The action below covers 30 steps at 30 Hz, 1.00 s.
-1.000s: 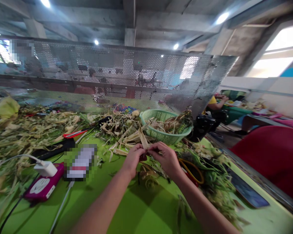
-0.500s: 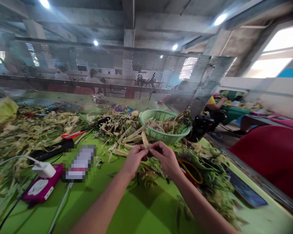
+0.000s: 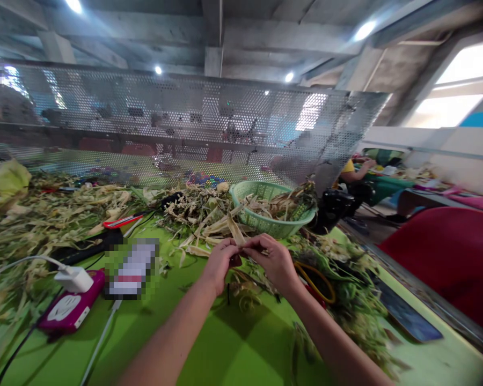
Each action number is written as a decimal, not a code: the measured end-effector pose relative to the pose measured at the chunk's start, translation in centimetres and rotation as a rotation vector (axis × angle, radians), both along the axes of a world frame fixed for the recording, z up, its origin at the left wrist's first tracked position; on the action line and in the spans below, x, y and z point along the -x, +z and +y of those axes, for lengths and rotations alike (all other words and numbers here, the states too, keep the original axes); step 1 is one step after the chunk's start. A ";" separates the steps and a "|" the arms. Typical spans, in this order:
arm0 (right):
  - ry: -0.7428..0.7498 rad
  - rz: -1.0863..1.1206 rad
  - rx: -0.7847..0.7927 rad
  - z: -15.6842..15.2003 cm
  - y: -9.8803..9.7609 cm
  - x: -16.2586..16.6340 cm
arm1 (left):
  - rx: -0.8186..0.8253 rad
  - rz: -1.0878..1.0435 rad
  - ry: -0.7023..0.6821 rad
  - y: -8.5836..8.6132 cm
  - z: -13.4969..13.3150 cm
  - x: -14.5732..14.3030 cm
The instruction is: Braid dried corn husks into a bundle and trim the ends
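Observation:
My left hand (image 3: 224,262) and my right hand (image 3: 270,258) meet over the green table (image 3: 241,343), fingertips nearly touching. Between them they pinch a pale, dried corn husk strip (image 3: 235,230), which points up and away from me. Both hands are closed on its lower end, and the fingers hide that part. Just beyond stands a light green plastic basket (image 3: 276,226) with dry husks (image 3: 273,208) in it. Loose husk pieces (image 3: 209,231) lie in front of the basket and to its left. Under my hands are curly dried plant scraps (image 3: 247,292).
At left are a magenta power bank (image 3: 70,311) with a white plug (image 3: 73,279), a blurred phone (image 3: 132,268) and a red cutter (image 3: 123,221). Leafy scraps (image 3: 350,295) and a dark phone (image 3: 410,313) lie right. Perforated metal panel (image 3: 177,128) stands behind; a person's arm (image 3: 362,170) shows beyond.
The husk strip's upper end has tipped to the left and its broad face shows more. My hands stay in nearly the same place, with small finger shifts.

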State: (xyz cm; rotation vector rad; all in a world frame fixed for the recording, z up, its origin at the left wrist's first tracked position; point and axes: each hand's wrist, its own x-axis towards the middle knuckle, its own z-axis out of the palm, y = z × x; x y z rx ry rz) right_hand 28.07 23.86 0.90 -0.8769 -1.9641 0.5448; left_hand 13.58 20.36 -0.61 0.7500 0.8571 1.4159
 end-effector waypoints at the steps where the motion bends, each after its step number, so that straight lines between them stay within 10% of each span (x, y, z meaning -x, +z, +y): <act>1: -0.006 0.000 0.015 0.0 0.0 0.0 | -0.013 0.029 0.007 -0.1 0.0 0.0; 9: 0.047 0.243 0.320 -0.2 0.1 0.3 | -0.171 0.297 -0.007 0.5 -0.2 0.0; 22: 0.006 0.013 0.012 0.0 0.2 0.0 | -0.024 0.103 -0.019 0.1 0.2 0.2; 30: 0.012 0.151 0.241 0.0 -0.1 0.3 | -0.147 0.297 0.017 0.3 0.0 0.0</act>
